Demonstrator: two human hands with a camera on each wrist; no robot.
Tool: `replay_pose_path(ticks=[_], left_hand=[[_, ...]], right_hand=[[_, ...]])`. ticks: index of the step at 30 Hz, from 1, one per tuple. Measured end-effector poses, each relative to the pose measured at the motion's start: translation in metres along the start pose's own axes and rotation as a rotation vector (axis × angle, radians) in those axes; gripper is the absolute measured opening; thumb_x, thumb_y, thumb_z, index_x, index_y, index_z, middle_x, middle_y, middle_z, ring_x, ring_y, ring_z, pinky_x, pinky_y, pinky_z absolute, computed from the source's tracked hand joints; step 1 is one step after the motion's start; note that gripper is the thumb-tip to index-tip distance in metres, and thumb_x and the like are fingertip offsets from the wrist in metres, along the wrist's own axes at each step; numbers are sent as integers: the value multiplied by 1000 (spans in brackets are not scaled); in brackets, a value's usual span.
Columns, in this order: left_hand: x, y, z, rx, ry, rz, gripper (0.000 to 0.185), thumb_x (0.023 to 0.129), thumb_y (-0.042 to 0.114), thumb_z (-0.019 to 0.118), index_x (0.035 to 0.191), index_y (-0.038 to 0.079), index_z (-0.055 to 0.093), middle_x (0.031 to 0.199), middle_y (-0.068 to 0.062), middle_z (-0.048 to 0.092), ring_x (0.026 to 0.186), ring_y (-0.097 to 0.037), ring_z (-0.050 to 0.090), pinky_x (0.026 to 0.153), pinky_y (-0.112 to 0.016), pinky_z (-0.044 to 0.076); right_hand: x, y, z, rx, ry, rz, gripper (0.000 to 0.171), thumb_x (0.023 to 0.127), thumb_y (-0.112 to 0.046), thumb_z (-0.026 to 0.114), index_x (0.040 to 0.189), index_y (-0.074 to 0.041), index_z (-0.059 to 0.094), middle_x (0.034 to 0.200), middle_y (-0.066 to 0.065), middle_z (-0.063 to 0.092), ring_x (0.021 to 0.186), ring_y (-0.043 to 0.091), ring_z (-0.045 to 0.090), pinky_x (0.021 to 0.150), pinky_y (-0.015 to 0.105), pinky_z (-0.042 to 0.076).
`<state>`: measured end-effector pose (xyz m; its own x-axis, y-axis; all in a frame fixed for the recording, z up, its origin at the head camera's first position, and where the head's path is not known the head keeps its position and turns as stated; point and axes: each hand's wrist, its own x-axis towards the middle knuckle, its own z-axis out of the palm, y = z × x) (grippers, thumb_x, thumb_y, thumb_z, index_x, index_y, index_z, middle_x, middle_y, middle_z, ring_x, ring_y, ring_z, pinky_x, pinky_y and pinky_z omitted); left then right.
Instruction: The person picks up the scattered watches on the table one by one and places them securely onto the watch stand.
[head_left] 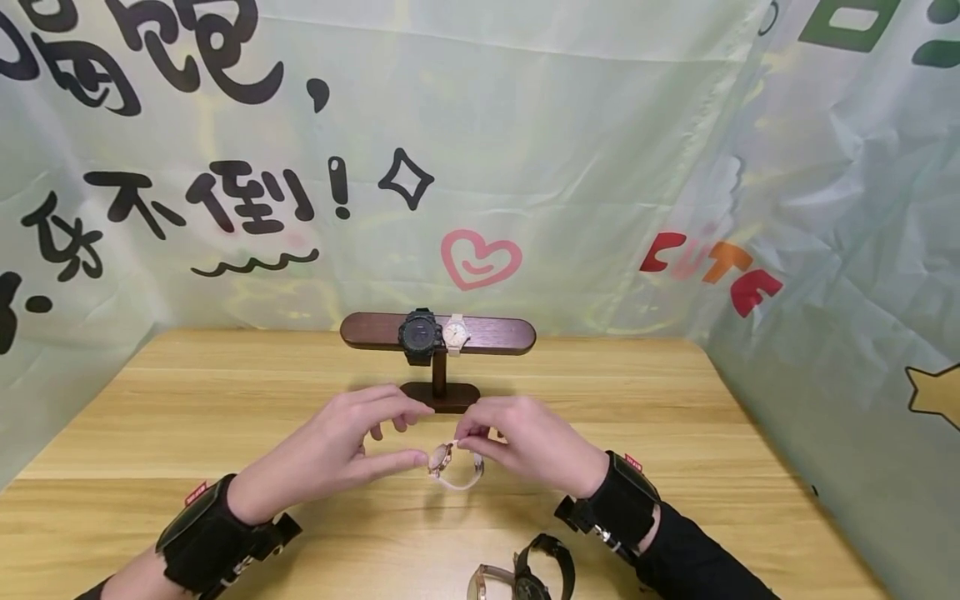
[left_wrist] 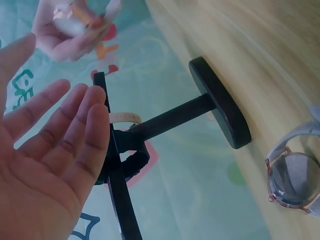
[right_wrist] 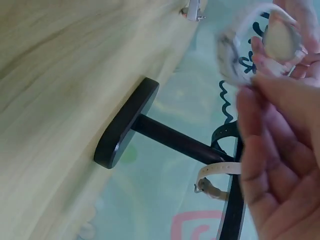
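My right hand (head_left: 525, 442) pinches the pale pink-strapped wristwatch (head_left: 452, 465) just above the wooden table (head_left: 675, 400) — my left hand (head_left: 352, 442) has fingers loose, thumb touching its case. Behind stands the dark wooden T-stand (head_left: 495, 334); the backdrop reads "CUTE".

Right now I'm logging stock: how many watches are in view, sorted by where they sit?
On the dark wooden T-shaped stand: 2, a black watch and a white one.
In the hands: 1, a pale pink-strapped watch.
On the wooden table near edge: 2.
Total: 5.
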<state>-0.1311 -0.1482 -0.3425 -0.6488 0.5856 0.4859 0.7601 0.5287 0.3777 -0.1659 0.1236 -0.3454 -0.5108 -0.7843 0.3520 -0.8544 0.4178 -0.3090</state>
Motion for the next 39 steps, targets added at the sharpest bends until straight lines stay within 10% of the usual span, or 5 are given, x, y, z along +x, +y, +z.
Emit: replay_pose_path(ticks=[11,39], left_hand=[[5,9,1,-29,41,71,49,86,43,78,130,24,65,110,14,64,95,-1,59,65,-11,47],[8,30,7,-79,231,185,53,81,25,85,130,18,65,123,6,65,98,-3,63,71,-13,55]], right_hand=[[1,-1,-5,21,295,-147,11,92,-13,73,103,-16,72,94,-6,73,86,0,66,74,8,53],[2,-14,-1,70,447,-158,12,91,-8,73,103,-11,73,95,-2,75,86,4,70,78,10,56]])
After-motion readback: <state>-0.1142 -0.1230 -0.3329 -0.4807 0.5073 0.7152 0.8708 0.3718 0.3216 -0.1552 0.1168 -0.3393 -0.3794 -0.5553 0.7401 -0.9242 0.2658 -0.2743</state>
